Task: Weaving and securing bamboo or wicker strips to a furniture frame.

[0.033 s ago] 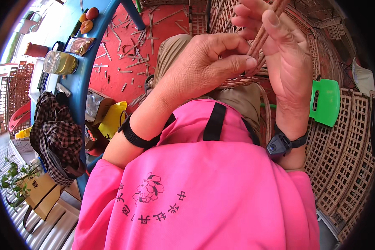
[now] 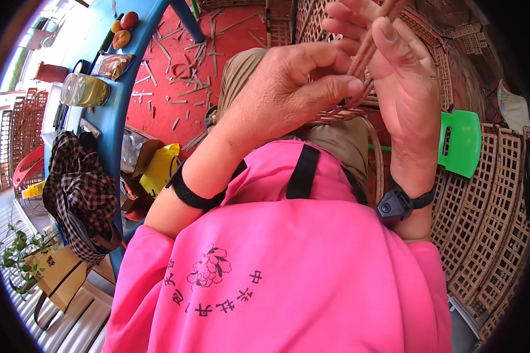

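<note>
While left hand (image 2: 288,94) pinches rattan strands (image 2: 364,56) w/ thumb & finger, right hand (image 2: 394,76) clamps them upright, steadying weave.

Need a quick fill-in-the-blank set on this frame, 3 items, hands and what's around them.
1. Both hands pinch thin ____ strips held up before the camera.
2. The right hand has a dark ____ on its wrist.
3. The left hand is nearer the ____ table than the green stool.

Missing words: brown; watch; blue

Red floor (image 2: 229,53) strewn with cane offcuts (image 2: 159,53)
</note>
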{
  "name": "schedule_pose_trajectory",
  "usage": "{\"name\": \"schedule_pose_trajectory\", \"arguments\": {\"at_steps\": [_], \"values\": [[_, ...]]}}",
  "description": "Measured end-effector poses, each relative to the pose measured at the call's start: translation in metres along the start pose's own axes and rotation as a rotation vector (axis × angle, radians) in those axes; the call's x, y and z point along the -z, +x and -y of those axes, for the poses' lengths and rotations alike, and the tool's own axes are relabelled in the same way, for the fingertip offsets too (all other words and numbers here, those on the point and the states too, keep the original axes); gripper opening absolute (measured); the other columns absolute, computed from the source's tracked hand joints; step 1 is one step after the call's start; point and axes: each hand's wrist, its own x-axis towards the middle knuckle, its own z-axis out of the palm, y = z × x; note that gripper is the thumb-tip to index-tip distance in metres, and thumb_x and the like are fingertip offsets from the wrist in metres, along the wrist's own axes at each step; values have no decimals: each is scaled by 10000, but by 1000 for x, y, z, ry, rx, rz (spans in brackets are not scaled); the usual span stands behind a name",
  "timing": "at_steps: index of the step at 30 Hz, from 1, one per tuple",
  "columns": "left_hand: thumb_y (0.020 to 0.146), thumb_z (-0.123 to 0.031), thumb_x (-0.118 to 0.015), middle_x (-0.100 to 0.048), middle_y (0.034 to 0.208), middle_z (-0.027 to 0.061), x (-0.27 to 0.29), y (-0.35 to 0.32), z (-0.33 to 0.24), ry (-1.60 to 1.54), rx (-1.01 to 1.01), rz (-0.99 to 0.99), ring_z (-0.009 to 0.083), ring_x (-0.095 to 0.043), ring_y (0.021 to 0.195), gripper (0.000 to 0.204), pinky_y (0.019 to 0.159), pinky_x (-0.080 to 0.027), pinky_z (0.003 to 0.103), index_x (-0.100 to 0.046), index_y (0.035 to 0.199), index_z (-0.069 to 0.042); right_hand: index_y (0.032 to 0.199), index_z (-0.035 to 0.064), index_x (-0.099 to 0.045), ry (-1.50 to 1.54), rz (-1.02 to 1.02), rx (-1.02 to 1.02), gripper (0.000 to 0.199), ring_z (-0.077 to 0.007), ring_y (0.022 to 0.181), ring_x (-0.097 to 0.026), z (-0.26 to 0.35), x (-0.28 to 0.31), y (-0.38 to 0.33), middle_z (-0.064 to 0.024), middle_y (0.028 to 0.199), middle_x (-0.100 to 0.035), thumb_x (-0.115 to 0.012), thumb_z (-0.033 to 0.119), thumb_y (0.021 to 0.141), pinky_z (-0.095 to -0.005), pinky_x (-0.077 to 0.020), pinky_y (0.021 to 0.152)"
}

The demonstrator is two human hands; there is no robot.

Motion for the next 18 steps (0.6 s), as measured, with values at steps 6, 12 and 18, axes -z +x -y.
{"name": "schedule_pose_trajectory", "arguments": {"at_steps": [6,12,18], "values": [[783,-46,-765,-613,856,36,10,14,-10,319,-528,-198,97,-608,855,194,681,-456,232,-654,939,-21,1341,-97,-427,184,65,-98,553,-244,1111,-578,0,0,-11,-182,1263,-557,-606,239,940,-348,-458,958],[712,-91,-788,-569,776,17,13,18,-19,383,-524,-249,176,-511,764,202,677,-428,300,-699,890,-59,1212,-31,-537,190,-23,-198,404,-189,879,-625,2,-10,-22,-100,1013,-608,-522,295,974,-320,-489,792],[782,-132,-767,-538,719,30,14,23,-4,171,-438,-371,121,-545,714,136,650,-450,270,-708,861,-39,1176,-15,-571,153,147,-162,353,-158,763,-615,-13,-7,-26,-53,878,-614,-574,258,953,-296,-486,666]]}}
